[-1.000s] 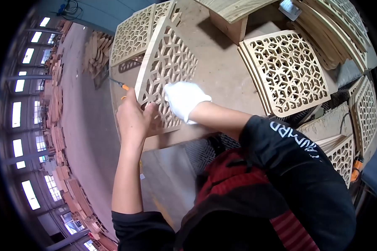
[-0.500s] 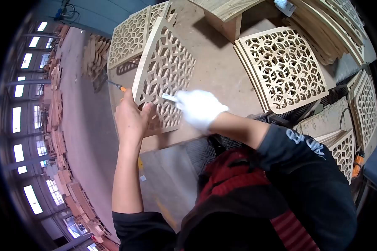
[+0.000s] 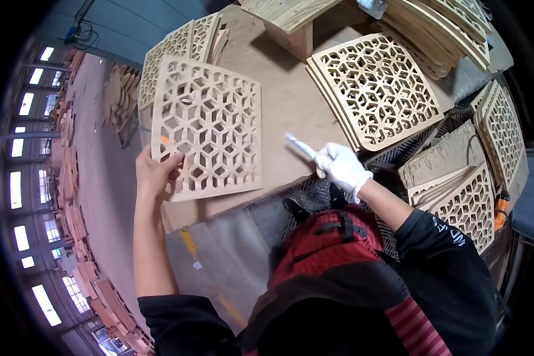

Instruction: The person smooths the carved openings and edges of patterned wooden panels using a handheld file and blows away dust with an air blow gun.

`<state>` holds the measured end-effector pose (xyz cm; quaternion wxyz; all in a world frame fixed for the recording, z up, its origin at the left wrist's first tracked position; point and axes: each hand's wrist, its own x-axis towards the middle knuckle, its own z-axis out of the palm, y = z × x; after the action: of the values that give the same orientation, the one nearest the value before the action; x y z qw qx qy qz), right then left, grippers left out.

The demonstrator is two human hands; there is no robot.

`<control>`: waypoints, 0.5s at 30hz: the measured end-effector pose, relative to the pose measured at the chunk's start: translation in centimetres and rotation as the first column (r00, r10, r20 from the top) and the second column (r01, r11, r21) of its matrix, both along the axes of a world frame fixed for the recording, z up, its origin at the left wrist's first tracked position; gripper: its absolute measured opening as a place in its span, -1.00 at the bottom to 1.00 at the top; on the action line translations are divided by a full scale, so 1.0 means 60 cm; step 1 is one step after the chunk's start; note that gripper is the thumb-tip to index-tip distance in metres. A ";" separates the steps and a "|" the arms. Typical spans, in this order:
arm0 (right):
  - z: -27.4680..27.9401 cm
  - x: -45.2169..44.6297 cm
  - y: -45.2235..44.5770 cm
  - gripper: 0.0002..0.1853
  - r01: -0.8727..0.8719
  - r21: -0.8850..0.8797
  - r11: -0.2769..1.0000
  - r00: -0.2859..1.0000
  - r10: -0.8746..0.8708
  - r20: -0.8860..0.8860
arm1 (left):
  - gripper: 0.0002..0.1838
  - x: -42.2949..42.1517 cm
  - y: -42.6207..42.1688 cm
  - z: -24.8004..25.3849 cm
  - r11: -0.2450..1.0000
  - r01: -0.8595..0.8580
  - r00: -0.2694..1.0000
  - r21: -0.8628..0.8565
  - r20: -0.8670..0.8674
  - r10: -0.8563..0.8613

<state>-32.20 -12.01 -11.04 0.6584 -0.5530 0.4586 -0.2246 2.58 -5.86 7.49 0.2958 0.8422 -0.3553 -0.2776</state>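
Observation:
My left hand [image 3: 154, 176], bare, grips the lower left edge of a pale wooden lattice panel [image 3: 210, 127]. The panel is tilted up above the worktable [image 3: 282, 110], its cut-out face towards me. In a white glove, my right hand [image 3: 342, 169] closes around a slim white stick-shaped tool [image 3: 301, 146] whose exact kind I cannot make out. The tool points up and left, apart from the panel's right edge. Something orange [image 3: 165, 139] shows at the panel's left side, partly hidden.
Stacked lattice panels [image 3: 377, 89] lie right of the worktable's middle, near a wooden stand [image 3: 291, 38]. More panels [image 3: 166, 56] lean at the back left. At far right are curved wooden pieces [image 3: 418, 41], further panels [image 3: 501, 127] and an orange power tool [image 3: 501, 210].
The panel has turned to face me more squarely. My right hand and the white tool have moved away from its cut-outs, to the right. My left hand still grips the edge.

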 end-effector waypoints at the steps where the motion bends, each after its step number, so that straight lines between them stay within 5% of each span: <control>1: 0.015 -0.013 -0.006 -0.80 0.023 0.087 0.996 1.000 -0.023 -0.008 | -0.73 0.003 0.015 -0.003 0.998 -0.060 0.995 -0.017 -0.081 0.059; 3: 0.040 -0.026 -0.019 -0.80 0.089 0.301 0.950 0.994 -0.105 0.040 | -0.74 0.001 0.044 -0.011 0.982 -0.174 0.952 -0.069 -0.265 0.151; 4: 0.029 -0.037 -0.029 -0.82 -0.002 0.310 0.951 0.992 -0.036 0.119 | -0.75 -0.007 0.055 -0.007 0.980 -0.185 0.937 -0.072 -0.314 0.153; 7: 0.057 -0.026 -0.034 -0.81 0.115 0.443 0.889 0.921 -0.263 0.288 | -0.73 -0.011 0.085 -0.009 0.966 -0.254 0.829 -0.053 -0.526 0.189; 10: 0.095 -0.008 -0.037 -0.81 0.127 0.479 0.869 0.906 -0.299 0.301 | -0.78 -0.002 0.113 -0.022 0.964 -0.264 0.706 -0.027 -0.686 0.174; 15: 0.114 0.004 -0.032 -0.81 0.016 0.526 0.851 0.800 -0.326 0.504 | -0.78 -0.051 0.117 -0.016 0.912 -0.409 0.630 0.027 -0.715 0.304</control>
<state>-31.94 -13.95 -4.21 0.8609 -0.2251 0.3292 -0.3161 -0.49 1.17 6.52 0.5147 0.7022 -0.0593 -0.4884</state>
